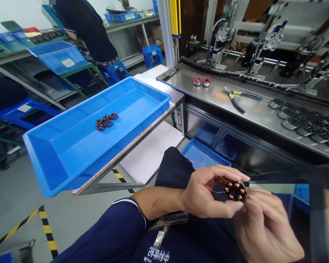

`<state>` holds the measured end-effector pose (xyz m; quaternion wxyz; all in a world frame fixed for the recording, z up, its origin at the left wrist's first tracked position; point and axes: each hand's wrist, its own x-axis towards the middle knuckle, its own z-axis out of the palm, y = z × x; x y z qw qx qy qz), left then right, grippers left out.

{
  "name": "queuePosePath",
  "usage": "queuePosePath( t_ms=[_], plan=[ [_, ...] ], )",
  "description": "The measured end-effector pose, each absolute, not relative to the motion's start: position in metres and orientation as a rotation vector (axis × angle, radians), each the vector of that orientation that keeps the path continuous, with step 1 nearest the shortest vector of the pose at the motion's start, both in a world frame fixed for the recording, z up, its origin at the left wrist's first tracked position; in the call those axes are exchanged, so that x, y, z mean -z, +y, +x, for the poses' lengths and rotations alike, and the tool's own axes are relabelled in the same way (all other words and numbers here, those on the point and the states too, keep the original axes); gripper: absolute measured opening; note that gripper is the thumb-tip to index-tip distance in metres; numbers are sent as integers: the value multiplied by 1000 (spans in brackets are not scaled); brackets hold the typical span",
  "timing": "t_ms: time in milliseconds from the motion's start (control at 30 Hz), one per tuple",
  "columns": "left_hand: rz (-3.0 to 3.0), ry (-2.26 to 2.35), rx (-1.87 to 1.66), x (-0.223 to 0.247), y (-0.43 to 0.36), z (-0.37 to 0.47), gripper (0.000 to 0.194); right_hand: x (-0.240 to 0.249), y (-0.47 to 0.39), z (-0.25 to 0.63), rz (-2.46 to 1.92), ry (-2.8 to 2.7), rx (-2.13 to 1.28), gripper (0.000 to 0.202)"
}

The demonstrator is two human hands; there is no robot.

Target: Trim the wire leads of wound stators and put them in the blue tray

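Shows a round, copper-toned part [235, 190] clasped in the left grip [203, 193] and met at its edge by the right grip [265, 219] (hold unclear), plus a blue tray [82, 149] containing clustered round parts [105, 122].

I hold a small, round black part [235, 190] near right in my left grip [202, 191], its face of copper-coloured windings turned toward me, thin wires [216, 191] trailing left.
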<state>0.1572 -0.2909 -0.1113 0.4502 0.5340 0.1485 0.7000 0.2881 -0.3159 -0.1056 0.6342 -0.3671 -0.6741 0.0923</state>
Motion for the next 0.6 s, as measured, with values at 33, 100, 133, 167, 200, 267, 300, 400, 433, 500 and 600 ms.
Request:
queuePosePath(
  t_ms=[33,100,133,167,200,267,300,400,433,500,600],
  plan=[
    [1341,390,-1759,112,-291,158,45,106,-315,283,-844,-1480,-246,17],
    [1351,431,-1777,114,-293,158,43,108,-313,277,-862,-1423,-315,12],
    [1342,437,-1760,115,-294,158,44,109,-312,276,-860,-1423,-326,10],
    [1325,437,-1720,116,-295,156,47,110,-311,278,-852,-1446,-317,9],
    [1310,432,-1660,117,-294,154,53,111,-310,280,-848,-1490,-299,8],
    [1299,427,-1507,117,-292,146,69,111,-307,288,-843,-1586,-251,7],
    [1301,430,-1419,116,-290,142,73,111,-306,291,-843,-1621,-235,8],
    [1260,402,-1160,115,-284,131,59,107,-305,299,-856,-1676,-228,12],
    [1221,381,-1095,115,-283,128,54,106,-305,300,-871,-1695,-236,12],
    [1139,355,-1020,117,-282,127,52,102,-306,300,-925,-1736,-235,11],
    [1077,323,-1000,121,-281,129,55,95,-307,300,-1001,-1731,-195,10]
  ],
)
